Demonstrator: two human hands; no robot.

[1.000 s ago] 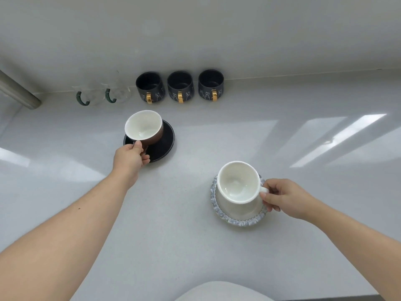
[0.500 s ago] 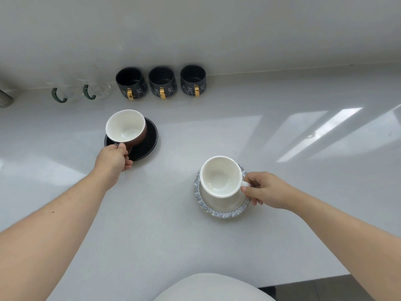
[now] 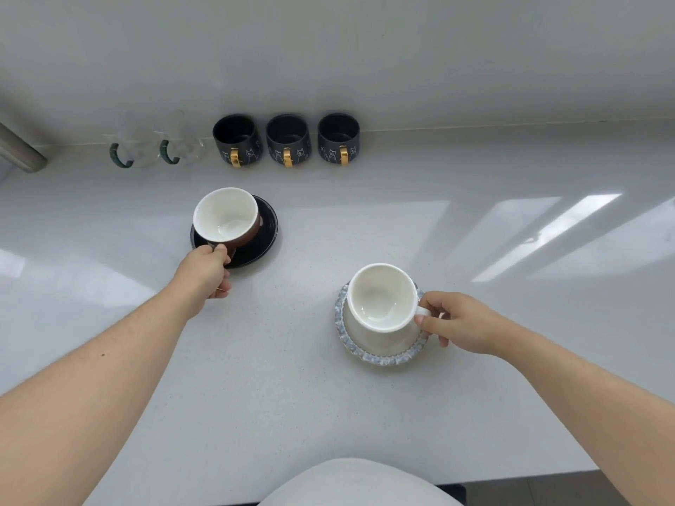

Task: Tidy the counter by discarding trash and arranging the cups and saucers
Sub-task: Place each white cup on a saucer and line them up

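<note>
A brown cup [image 3: 225, 218] with a white inside stands on a black saucer [image 3: 266, 233] left of centre on the white counter. My left hand [image 3: 205, 272] grips its handle at the near side. A white cup [image 3: 380, 297] rests tilted on a blue-rimmed white saucer [image 3: 383, 356] to the right and nearer. Its handle is pinched in my right hand [image 3: 458, 321]. Both cups are empty.
Three dark mugs with gold handles, the middle one [image 3: 288, 140], line the back wall. Two clear glass cups with green handles [image 3: 146, 149] stand to their left. A metal bar [image 3: 18, 149] juts in at far left. The counter's front edge [image 3: 529, 474] runs near the bottom.
Both hands keep their hold on the cup handles. The cups sit on the same saucers; mainly the head view has shifted, and the white cup leans a little more.
</note>
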